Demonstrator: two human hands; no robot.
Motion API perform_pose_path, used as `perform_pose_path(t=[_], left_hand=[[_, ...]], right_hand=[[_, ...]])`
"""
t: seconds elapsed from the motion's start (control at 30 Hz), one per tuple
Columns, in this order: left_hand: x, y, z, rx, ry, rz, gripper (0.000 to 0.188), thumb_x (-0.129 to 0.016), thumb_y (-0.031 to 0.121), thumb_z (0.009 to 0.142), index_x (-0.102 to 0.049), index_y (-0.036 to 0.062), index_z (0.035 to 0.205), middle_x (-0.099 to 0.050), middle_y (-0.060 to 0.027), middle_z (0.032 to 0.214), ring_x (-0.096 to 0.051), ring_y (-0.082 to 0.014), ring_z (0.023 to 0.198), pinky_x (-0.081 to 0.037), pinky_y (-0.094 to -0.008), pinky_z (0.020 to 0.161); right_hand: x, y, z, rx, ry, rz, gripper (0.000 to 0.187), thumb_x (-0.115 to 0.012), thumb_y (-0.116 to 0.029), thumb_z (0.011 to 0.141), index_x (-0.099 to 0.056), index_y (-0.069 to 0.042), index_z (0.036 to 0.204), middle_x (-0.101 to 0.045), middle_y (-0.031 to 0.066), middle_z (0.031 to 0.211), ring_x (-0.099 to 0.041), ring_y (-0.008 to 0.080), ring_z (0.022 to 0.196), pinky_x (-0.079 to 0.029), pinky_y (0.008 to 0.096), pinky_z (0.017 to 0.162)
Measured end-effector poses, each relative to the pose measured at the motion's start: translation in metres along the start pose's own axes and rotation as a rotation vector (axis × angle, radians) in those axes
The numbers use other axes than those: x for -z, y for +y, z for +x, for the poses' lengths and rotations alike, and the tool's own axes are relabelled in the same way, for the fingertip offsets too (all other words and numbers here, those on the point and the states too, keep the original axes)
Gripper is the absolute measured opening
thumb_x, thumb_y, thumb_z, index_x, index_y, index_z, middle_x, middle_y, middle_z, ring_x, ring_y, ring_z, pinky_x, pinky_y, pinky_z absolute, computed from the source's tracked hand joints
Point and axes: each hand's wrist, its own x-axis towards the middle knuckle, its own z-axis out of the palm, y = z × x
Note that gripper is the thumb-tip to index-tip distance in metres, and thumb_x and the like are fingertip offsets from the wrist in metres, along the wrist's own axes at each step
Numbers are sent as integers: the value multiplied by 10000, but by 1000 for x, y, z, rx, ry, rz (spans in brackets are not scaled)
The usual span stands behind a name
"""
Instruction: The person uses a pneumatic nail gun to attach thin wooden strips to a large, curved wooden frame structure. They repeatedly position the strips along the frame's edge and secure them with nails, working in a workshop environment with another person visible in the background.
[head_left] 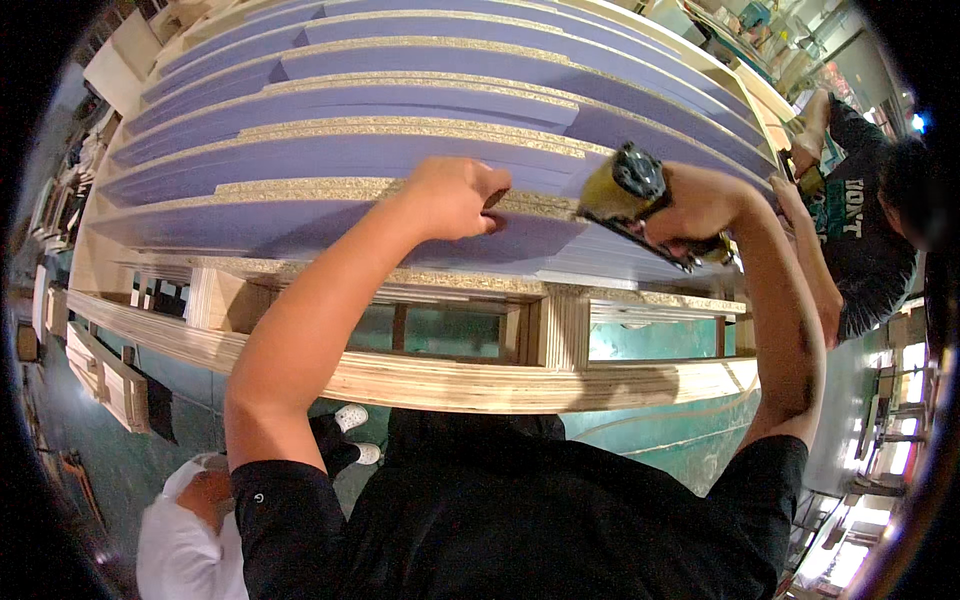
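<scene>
My left hand (452, 197) is closed, fingers curled together and pressed on the raw chipboard edge of the nearest purple laminated particle board (330, 215), which lies at 12 o'clock from my chest. My right hand (697, 208), at 2 o'clock, grips tight a yellow and black power nailer (630, 195), its nose on the same edge. The boards rest on a pale wooden plywood frame (480, 382). Another person in a dark printed shirt (855, 235) stands at 3 o'clock.

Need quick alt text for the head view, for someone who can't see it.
The person's right hand grips a yellow and black power tool against the chipboard edge of stacked purple panels, while the left hand presses on that edge beside it. A co-worker stands at right.
</scene>
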Motion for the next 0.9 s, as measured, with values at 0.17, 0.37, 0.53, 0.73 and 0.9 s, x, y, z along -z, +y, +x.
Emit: perform_pose_path(t=[0.17, 0.37, 0.53, 0.73, 0.9], left_hand=[[6, 16, -2, -65, -94, 133, 524, -764, 246, 862, -623, 298, 1364, -695, -67, 1083, -698, -310, 1000, -577, -471, 850], [-6, -1, -4, -114, -81, 97, 608, -737, 226, 871, -575, 419, 1424, -679, -56, 1098, -686, -300, 1038, -586, -459, 870], [0, 8, -7, -262, 75, 54, 484, -689, 317, 921, -606, 278, 1396, -687, -115, 1166, -688, -361, 1047, -574, -476, 878], [60, -48, -57, -127, 123, 48, 440, -710, 392, 920, -676, 92, 1239, -691, -157, 1192, -658, -367, 1132, -534, -490, 957], [113, -208, -130, 121, 368, 227, 511, -783, 421, 855, -682, 62, 1205, -668, -145, 1235, -594, -353, 1210, -499, -480, 1017]], right_hand=[[-19, 30, -24, 13, 127, 53, 244, -708, -30, 767, -640, 4, 999, -659, 58, 753, -601, 128, 587, -491, 316, 522], [-26, 34, -35, -69, 222, 101, 314, -718, -54, 723, -682, -9, 1032, -692, 48, 843, -607, 152, 780, -528, 349, 704], [-8, 28, -28, 111, 277, 267, 587, -724, -1, 701, -628, -35, 1280, -706, 31, 1031, -630, 116, 767, -537, 290, 670], [15, -40, -12, 134, 337, 391, 489, -704, 20, 735, -647, -28, 1218, -710, 48, 983, -623, 117, 630, -517, 279, 531], [21, -100, 42, 123, 249, 409, 416, -652, 41, 740, -663, -32, 1149, -686, 57, 874, -598, 128, 541, -505, 298, 508]])
